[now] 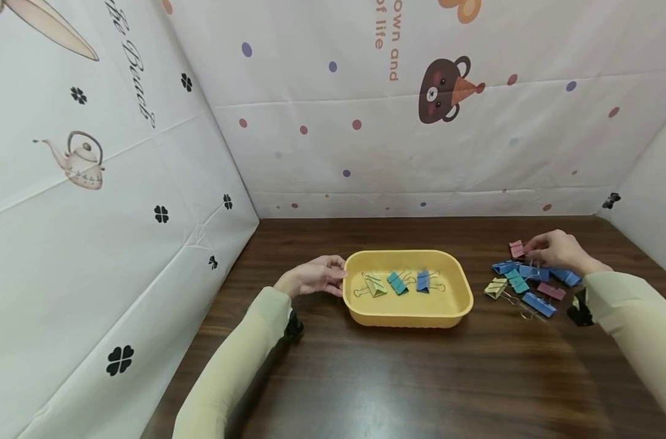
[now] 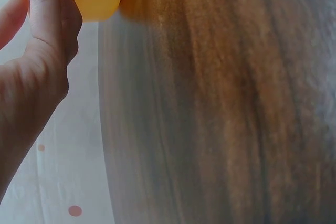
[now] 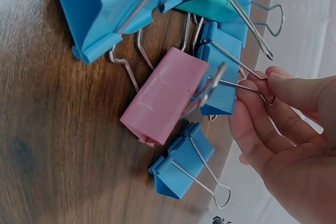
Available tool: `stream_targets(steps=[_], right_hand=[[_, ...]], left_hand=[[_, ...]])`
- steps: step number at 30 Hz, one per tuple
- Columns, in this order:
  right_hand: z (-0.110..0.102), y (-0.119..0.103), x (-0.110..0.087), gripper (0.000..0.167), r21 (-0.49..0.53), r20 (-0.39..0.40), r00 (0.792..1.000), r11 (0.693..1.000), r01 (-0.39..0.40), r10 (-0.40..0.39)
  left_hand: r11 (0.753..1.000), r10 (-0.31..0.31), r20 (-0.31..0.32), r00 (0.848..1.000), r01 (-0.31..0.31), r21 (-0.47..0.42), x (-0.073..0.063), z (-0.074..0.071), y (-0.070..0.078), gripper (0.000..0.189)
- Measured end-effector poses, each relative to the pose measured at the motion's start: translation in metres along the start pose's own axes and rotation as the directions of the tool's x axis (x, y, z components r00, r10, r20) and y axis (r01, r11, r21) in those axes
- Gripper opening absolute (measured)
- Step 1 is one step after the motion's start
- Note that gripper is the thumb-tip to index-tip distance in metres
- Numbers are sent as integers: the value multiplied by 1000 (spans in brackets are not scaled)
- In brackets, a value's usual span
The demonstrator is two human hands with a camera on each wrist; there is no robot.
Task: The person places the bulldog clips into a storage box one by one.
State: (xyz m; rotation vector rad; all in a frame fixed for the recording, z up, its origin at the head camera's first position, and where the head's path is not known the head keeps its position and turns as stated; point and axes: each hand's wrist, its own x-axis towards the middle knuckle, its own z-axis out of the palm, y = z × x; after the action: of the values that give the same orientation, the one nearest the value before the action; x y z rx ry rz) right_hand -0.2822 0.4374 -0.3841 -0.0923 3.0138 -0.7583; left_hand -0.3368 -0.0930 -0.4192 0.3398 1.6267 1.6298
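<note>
A yellow tray (image 1: 410, 320) stands on the dark wooden table. Inside it lie a pale yellow binder clip (image 1: 375, 285), a teal binder clip (image 1: 397, 283) and a blue binder clip (image 1: 423, 281). My left hand (image 1: 319, 275) grips the tray's left end, the thumb at the rim and the fingers along the outer wall. Over a loose pile of binder clips at the right, my right hand (image 1: 558, 251) pinches the wire handle of a blue binder clip (image 3: 220, 69). Close to its fingertips is a pink binder clip (image 1: 516, 249) at the pile's far edge.
The pile also holds a teal clip (image 1: 516, 281), a pale yellow clip (image 1: 495, 288), another pink clip (image 1: 551, 291) and several blue ones, such as the nearest blue clip (image 1: 538, 304). White patterned cloth walls (image 1: 421, 152) enclose the table's back and sides.
</note>
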Motion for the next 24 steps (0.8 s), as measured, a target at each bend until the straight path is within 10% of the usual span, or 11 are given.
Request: stream_targets(steps=[24], right_hand=[[-23, -15, -4, 24, 53, -121, 992, 999, -13, 20]], left_hand=[[1000, 7, 0, 1000, -7, -6, -2, 2, 1, 11]])
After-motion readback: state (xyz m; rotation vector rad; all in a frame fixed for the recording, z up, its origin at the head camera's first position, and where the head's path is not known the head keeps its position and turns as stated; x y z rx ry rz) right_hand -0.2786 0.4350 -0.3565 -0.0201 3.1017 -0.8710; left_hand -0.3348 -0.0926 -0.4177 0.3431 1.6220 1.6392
